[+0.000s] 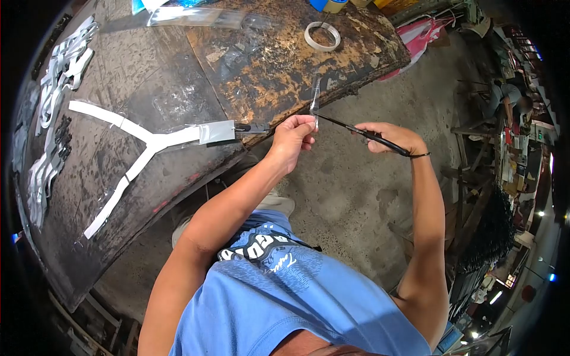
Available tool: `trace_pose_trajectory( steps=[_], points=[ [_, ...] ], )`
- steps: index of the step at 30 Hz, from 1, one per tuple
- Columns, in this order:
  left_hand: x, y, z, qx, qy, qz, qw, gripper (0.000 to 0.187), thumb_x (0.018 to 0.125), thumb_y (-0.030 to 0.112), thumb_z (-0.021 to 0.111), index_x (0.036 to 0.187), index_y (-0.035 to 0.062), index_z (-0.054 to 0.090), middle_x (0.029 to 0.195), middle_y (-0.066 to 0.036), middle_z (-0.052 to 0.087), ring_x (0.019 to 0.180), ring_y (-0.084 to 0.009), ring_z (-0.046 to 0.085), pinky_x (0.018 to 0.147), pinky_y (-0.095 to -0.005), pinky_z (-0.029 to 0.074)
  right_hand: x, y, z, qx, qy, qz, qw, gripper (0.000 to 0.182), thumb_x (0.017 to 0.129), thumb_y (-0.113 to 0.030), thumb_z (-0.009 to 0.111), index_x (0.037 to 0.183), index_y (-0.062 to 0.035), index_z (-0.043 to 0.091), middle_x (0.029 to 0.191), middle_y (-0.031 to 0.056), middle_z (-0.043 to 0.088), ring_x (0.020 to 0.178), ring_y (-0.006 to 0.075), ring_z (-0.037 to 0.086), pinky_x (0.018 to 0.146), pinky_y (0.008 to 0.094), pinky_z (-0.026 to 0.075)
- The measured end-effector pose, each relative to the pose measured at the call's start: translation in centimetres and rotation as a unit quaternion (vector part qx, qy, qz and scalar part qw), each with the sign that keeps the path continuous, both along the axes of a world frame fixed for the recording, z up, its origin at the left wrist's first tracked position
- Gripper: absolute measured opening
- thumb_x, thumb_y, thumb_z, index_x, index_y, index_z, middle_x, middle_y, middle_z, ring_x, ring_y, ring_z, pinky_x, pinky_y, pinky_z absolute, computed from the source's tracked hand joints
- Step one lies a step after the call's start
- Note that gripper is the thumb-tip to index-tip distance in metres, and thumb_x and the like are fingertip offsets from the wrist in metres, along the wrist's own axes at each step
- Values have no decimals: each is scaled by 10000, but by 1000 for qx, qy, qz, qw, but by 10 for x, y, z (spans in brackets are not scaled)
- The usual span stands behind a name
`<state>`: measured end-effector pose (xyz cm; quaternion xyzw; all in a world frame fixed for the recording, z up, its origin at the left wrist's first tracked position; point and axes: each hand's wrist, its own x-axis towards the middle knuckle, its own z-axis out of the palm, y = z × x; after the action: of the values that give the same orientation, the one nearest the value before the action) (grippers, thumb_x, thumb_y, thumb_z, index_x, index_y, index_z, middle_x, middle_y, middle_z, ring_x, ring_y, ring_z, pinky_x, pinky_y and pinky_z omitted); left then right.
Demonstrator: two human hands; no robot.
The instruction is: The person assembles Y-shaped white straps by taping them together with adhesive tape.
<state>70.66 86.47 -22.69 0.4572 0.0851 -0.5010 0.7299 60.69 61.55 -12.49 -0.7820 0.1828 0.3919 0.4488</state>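
Observation:
Just off the table edge, my left hand [293,133] pinches the lower end of a strip of clear tape [315,95], whose upper part reaches up to the tabletop. My right hand [389,139] grips black scissors [347,126]; the blades point left and meet the strip beside my left fingertips. Whether the blades are parted is too small to tell. Left of my hands lies a Y-shaped white strap [157,141] with a pale rectangular piece [217,132] across its right arm. A dark clip-like end and clear film stick out past that piece.
A roll of tape [322,37] lies on the worn wooden table [255,71]. Clear plastic sheets [196,18] are at the back, and bundled white straps [59,77] at the far left. Concrete floor [350,190] lies below the table edge. Another person [507,98] is at the far right.

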Motion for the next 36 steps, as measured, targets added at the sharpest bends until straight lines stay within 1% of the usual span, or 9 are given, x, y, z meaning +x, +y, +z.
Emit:
trace_pose_trajectory(
  steps=[6, 8, 12, 18, 20, 27, 32, 34, 36],
  points=[
    [1, 0, 0, 11, -14, -5, 1000, 88, 916, 135, 621, 985, 80, 626, 852, 3, 635, 636, -80, 546, 570, -247, 448, 13, -2, 2, 5, 14, 10, 1000, 799, 754, -530, 770, 1365, -85, 512, 732, -50, 474, 597, 72, 439, 518, 244, 346],
    [2, 1, -3, 9, -15, -10, 1000, 95, 909, 142, 631, 991, 94, 622, 867, 5, 632, 651, -79, 545, 588, -245, 446, 14, 0, 3, 4, -11, 23, 1000, 877, 712, -595, 779, 1386, -104, 508, 752, -9, 547, 574, 96, 454, 510, 263, 350],
    [2, 1, -2, 6, -17, -15, 1000, 101, 900, 140, 634, 995, 107, 619, 879, 8, 625, 667, -79, 541, 607, -243, 443, 16, -1, 7, -4, 11, 25, 1000, 884, 707, -598, 781, 1384, -96, 511, 792, 5, 583, 586, 101, 470, 513, 269, 365],
    [1, 0, 4, 2, -23, -14, 1000, 85, 900, 130, 622, 983, 110, 618, 876, 12, 622, 674, -79, 537, 613, -243, 439, 18, 0, 6, -2, 2, 31, 1000, 883, 702, -596, 785, 1377, -95, 518, 774, -1, 573, 580, 102, 466, 509, 273, 365],
    [1, -1, 4, 3, -26, -17, 1000, 78, 901, 130, 619, 977, 111, 619, 876, 14, 621, 677, -79, 537, 616, -244, 437, 18, -2, 5, 9, 3, 18, 1000, 833, 705, -519, 825, 1357, -92, 531, 701, -79, 470, 560, 54, 442, 487, 232, 341],
    [0, -3, 1, 6, -24, -16, 1000, 61, 901, 118, 610, 961, 114, 618, 866, 14, 619, 678, -82, 535, 617, -250, 432, 15, -3, 3, 22, -17, 10, 1000, 864, 647, -546, 848, 1323, -86, 568, 665, -73, 465, 511, 61, 437, 448, 246, 316],
    [-3, -1, -4, 4, -22, -22, 1000, 76, 899, 108, 602, 975, 110, 611, 865, 8, 617, 678, -87, 536, 611, -253, 429, 11, -3, 5, 18, 8, -25, 1000, 857, 626, -483, 880, 1318, -81, 572, 649, -65, 491, 472, 62, 415, 421, 254, 302],
    [-3, 0, -1, -4, -23, -28, 999, 82, 899, 106, 599, 981, 106, 608, 864, 4, 616, 678, -88, 536, 610, -254, 429, 8, -9, 7, -14, 16, -2, 1000, 868, 632, -462, 883, 1340, -83, 555, 706, -46, 531, 524, 71, 464, 464, 257, 363],
    [-4, 11, 2, 11, -41, -58, 997, 92, 903, 112, 595, 993, 95, 604, 863, -1, 614, 681, -88, 539, 612, -251, 428, -5, -17, 5, 77, -33, -1, 996, 888, 639, -463, 882, 1359, -75, 535, 793, -23, 567, 630, 84, 526, 561, 264, 437]
  ],
)
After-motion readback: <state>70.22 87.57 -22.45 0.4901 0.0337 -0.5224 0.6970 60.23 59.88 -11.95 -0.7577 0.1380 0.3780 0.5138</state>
